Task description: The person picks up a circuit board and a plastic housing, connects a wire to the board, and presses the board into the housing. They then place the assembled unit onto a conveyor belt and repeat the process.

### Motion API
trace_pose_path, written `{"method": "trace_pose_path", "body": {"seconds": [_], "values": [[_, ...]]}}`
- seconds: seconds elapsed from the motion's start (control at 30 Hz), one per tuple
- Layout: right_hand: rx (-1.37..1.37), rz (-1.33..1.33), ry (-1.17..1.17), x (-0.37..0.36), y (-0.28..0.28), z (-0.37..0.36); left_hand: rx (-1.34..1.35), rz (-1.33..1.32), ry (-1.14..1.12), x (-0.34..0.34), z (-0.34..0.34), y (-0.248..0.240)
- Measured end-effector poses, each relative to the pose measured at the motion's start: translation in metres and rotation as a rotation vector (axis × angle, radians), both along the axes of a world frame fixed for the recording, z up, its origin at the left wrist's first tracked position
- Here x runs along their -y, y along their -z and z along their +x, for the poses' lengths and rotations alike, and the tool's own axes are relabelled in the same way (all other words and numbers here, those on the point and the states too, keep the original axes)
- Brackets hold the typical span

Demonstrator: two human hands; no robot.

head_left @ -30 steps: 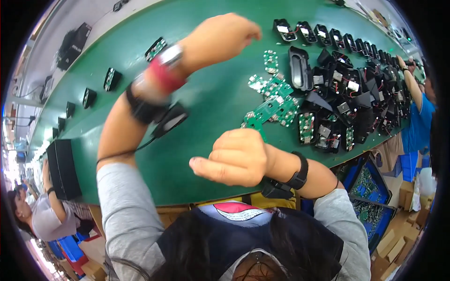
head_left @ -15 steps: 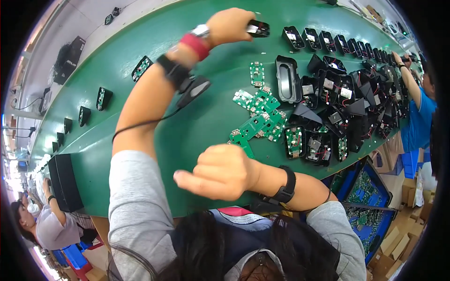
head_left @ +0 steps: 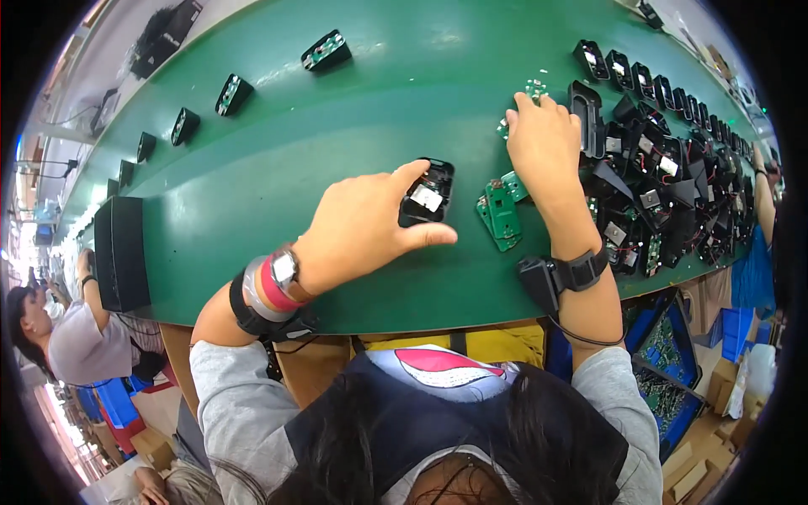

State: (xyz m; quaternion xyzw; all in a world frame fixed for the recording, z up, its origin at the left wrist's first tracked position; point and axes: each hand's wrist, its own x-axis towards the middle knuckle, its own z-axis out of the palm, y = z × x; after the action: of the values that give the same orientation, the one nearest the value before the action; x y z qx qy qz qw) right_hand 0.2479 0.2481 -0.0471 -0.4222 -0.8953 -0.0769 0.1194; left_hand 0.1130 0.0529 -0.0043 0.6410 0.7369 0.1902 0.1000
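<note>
My left hand (head_left: 358, 220) has its index finger and thumb about a black plastic housing (head_left: 438, 179), open side up, with a white-labelled block and wires inside. My right hand (head_left: 545, 147) reaches over the pile of green circuit boards (head_left: 505, 210), fingers bent down onto it. Board edges show beside its thumb and below its palm; the exact fingertip contact is hidden. Another board (head_left: 536, 86) shows just beyond the fingertips. Right of this hand stands a deep black empty tray-like case (head_left: 587, 119).
A heap of black housings (head_left: 652, 198) with red wires fills the right side. Housings line up at the far right (head_left: 619, 69); others with boards stand along the left (head_left: 234, 94). A black box (head_left: 119, 252) stands at left. Blue bins of boards (head_left: 669, 345) sit below. Co-workers (head_left: 101, 337) sit both sides.
My left hand has come back from the far side toward me with the housing. My right hand has moved from near my body forward onto the circuit boards. The view has shifted.
</note>
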Motion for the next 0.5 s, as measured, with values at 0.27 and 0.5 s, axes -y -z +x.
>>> {"method": "trace_pose_path", "body": {"seconds": [0.27, 0.5], "values": [[-0.295, -0.167, -0.044, -0.006, -0.004, 0.000, 0.538, -0.025, 0.075, -0.010, -0.042, 0.014], [-0.388, -0.383, -0.064, -0.010, -0.014, 0.005, 0.985, 0.031, 0.254, -0.031, -0.047, 0.035]]}}
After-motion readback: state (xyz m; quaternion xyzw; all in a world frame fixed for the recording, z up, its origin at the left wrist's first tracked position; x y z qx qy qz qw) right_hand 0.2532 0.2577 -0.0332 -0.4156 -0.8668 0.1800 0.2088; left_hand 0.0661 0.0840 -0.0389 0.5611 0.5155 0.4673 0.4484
